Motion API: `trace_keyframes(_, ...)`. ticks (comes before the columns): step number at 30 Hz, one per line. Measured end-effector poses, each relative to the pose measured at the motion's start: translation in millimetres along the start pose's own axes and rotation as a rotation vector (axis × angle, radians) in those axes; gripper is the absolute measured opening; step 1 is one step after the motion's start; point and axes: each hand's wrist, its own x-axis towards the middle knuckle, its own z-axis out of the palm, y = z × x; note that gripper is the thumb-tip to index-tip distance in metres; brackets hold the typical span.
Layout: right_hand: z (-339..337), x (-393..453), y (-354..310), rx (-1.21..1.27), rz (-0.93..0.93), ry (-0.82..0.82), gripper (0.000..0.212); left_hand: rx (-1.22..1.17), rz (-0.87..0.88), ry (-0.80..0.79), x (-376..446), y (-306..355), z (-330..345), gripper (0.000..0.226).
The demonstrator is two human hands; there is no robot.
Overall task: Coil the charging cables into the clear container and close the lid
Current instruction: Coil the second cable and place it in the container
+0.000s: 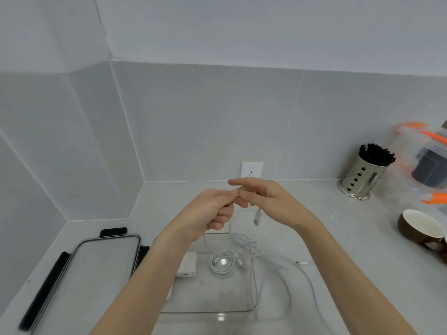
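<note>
White charging cable [231,234] hangs from both hands, which meet above the far edge of the clear container [252,291]. Left hand [210,209] has its fingers curled, pinching the cable. Right hand [268,198] touches the left, index finger extended, other fingers bent around the cable; a connector [257,217] dangles just beneath it. Below the hands, inside the container, lie 1 coiled cable [222,263] and a white adapter [187,267]. More cable trails over the container's right wall onto the counter [338,228]. Left of the left forearm lies the lid [96,267] with black clips. Far right stand a metal utensil holder [362,176] and a brown mug [420,229].
</note>
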Motion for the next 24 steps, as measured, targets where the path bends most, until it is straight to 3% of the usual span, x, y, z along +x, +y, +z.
trace_keyframes(4,28.7,3.6,22.0,0.537,0.146,0.429,0.026,-0.321,0.168,0.147,-0.8,-7.4,2.1,0.029)
trace_keyframes(7,61.7,-3.0,33.6,0.656,0.325,0.392,0.027,-0.504,0.301,0.204,-1.5,-12.8,3.4,0.026)
trace_keyframes(9,81.7,-13.9,33.1,0.604,0.363,0.210,0.031,-0.525,0.359,0.245,-0.7,-17.6,3.3,0.025)
trace_keyframes(12,90.5,-27.1,28.0,0.487,0.216,0.000,0.037,-0.567,0.356,0.278,0.2,-22.4,1.2,0.025)
trace_keyframes(18,84.2,-37.2,41.8,-0.070,-0.118,0.014,0.042,-0.720,0.303,0.267,1.6,-15.5,-20.9,0.029)
trace_keyframes(21,78.9,-40.2,56.9,-0.265,-0.078,-0.063,0.042,-0.698,0.296,0.301,0.9,-8.6,-33.9,0.028)
trace_keyframes(24,68.3,-33.8,64.3,-0.272,0.039,-0.132,0.039,-0.619,0.264,0.296,-3.4,-7.6,-38.1,0.029)
